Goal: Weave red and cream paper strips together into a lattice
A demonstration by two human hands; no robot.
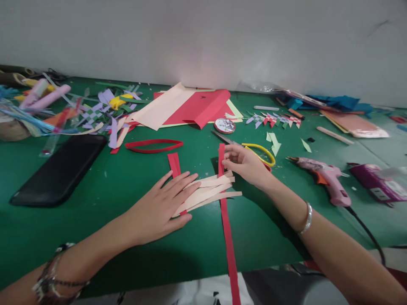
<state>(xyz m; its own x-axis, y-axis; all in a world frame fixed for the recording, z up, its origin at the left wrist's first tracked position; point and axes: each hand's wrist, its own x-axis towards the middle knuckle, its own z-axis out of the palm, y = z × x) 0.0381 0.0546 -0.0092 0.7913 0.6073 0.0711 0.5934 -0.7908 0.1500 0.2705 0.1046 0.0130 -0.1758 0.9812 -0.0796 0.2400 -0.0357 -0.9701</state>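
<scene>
My left hand (162, 203) lies flat with fingers spread, pressing on several cream paper strips (210, 191) and a short red strip (174, 164) on the green table (95, 203). My right hand (244, 163) has its fingers closed in a pinch on the upper part of a long red paper strip (228, 237). That strip runs across the cream strips and hangs over the table's front edge. Yellow-handled scissors (259, 151) lie just behind my right hand.
A black phone (60, 169) lies at the left, a red paper loop (154, 145) and folded red and cream sheets (190, 108) behind. A pink glue gun (324, 178) with its cord sits at the right. Paper scraps and woven pieces crowd the back.
</scene>
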